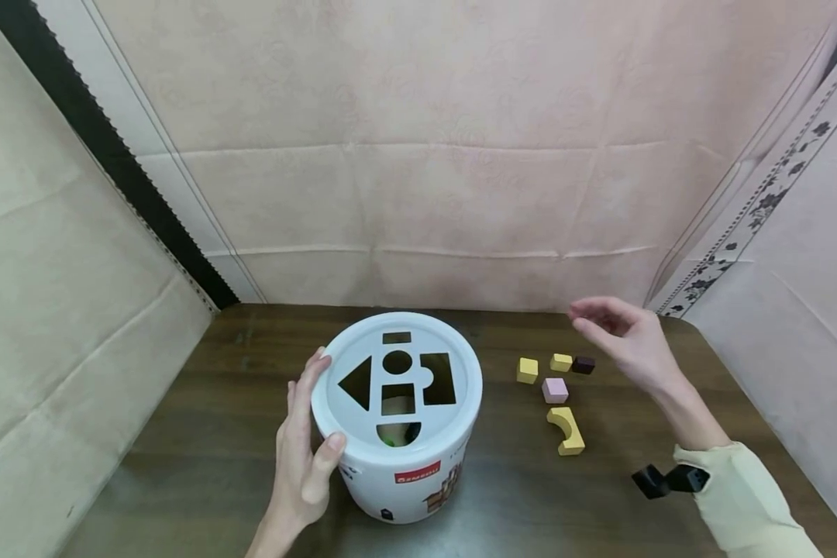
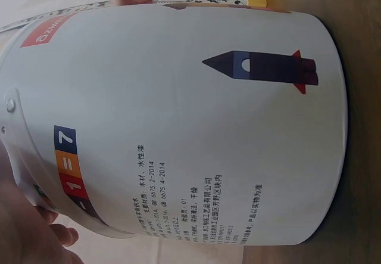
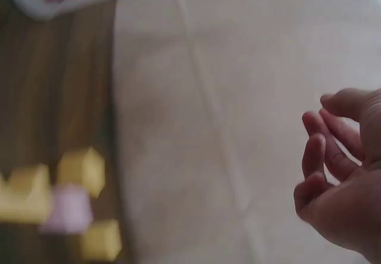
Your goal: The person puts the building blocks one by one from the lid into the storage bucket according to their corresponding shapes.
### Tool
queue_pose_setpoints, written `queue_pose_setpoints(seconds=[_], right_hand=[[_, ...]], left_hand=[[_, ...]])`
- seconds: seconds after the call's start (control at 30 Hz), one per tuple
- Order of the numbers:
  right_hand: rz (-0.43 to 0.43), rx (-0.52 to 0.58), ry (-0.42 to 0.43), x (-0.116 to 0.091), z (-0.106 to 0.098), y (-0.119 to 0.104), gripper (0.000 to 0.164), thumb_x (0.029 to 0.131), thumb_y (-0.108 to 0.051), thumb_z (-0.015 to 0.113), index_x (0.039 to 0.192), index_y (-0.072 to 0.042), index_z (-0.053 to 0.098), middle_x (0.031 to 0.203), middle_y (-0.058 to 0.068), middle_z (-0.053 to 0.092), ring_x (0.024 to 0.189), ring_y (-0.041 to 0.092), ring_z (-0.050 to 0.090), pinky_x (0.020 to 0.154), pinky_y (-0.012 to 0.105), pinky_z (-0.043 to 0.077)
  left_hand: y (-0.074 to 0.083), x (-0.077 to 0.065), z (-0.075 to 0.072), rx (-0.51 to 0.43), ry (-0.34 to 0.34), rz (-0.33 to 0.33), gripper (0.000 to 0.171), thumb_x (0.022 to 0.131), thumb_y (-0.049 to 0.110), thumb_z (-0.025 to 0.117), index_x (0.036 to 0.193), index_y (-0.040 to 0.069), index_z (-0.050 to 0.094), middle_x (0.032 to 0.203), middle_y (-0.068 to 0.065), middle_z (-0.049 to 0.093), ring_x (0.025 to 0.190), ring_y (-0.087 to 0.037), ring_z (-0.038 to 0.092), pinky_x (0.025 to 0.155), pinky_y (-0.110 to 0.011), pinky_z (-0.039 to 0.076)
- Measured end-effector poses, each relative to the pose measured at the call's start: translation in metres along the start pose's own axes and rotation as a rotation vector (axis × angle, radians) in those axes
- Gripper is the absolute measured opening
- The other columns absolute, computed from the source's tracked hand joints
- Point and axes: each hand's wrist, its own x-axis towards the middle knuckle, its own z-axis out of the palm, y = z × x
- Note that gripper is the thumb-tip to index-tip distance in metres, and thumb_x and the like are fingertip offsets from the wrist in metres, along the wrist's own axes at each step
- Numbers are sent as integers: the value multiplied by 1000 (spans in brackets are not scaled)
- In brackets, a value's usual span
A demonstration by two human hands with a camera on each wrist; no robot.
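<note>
A white shape-sorter bucket (image 1: 401, 496) stands upright on the table, its lid (image 1: 349, 341) cut with several holes: rectangles, a circle, a triangle, a notched square and a half-round. My left hand (image 1: 307, 457) holds the bucket's left side, thumb on the lid's rim and fingers along the far side. To the right, in the air above the table's back edge, is my right hand (image 1: 628, 337); its fingers are loosely bent with nothing between them. Below it lie a dark block (image 1: 583, 365), yellow blocks (image 1: 527, 370) (image 1: 561, 362), a lilac block (image 1: 555, 390) and a yellow arch block (image 1: 568, 432).
The dark wooden table (image 1: 202, 465) is bounded by cloth-covered walls at the left, back (image 1: 418, 194) and right. A black device (image 1: 669, 480) sits at the right wrist, by the pale sleeve (image 1: 746, 496). Something green shows through the half-round hole.
</note>
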Motion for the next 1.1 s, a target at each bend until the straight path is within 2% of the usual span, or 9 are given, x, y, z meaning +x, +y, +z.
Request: queue_pose_setpoints(seconds=[0.17, 0.3, 0.4, 0.53, 0.77, 0.93, 1.1], right_hand=[[139, -17, 27, -15, -16, 59, 28, 84, -13, 64, 108, 1, 60, 100, 15, 63, 83, 12, 60, 66, 17, 45], [172, -31, 38, -25, -22, 104, 31, 84, -16, 64, 111, -1, 60, 102, 12, 64, 84, 10, 59, 66, 17, 44], [209, -63, 46, -31, -25, 127, 33, 84, -20, 65, 111, -3, 60, 103, 10, 64, 85, 8, 59, 66, 17, 44], [251, -114, 50, -37, -26, 149, 35, 84, -24, 65, 112, -5, 60, 103, 8, 64, 85, 5, 58, 66, 17, 44], [252, -149, 32, -40, -21, 183, 35, 83, -24, 65, 111, -3, 60, 102, 11, 63, 79, 4, 57, 60, 19, 44], [269, -132, 35, -39, -14, 198, 35, 83, -22, 66, 112, -2, 60, 101, 14, 63, 75, 6, 56, 55, 21, 44], [298, -131, 27, -39, -11, 207, 38, 83, -24, 65, 114, -3, 59, 105, 17, 61, 77, 7, 56, 58, 19, 43]], left_hand=[[0, 0, 0, -3, 2, 6, 65, 86, 40, 44, 130, -6, 40, 133, -23, 40, 123, -35, 35, 95, -64, 5], [0, 0, 0, -5, 4, -1, 64, 86, 40, 44, 131, -6, 40, 133, -22, 40, 123, -35, 35, 94, -65, 5], [1, 0, 0, -2, 2, -4, 64, 86, 39, 44, 131, -6, 40, 134, -22, 40, 123, -35, 35, 94, -65, 5], [3, 0, 0, 6, -1, -2, 63, 86, 39, 44, 131, -6, 40, 134, -22, 40, 123, -35, 35, 94, -65, 6], [2, 0, 0, 1, 0, 1, 64, 86, 40, 44, 130, -6, 40, 134, -22, 40, 123, -35, 36, 94, -65, 6], [3, -1, -1, 3, -2, -5, 64, 87, 40, 44, 130, -6, 40, 134, -22, 40, 123, -35, 35, 94, -65, 5], [-2, -2, 0, -7, -1, -5, 65, 86, 41, 44, 131, -5, 40, 135, -21, 39, 124, -35, 35, 95, -64, 4]])
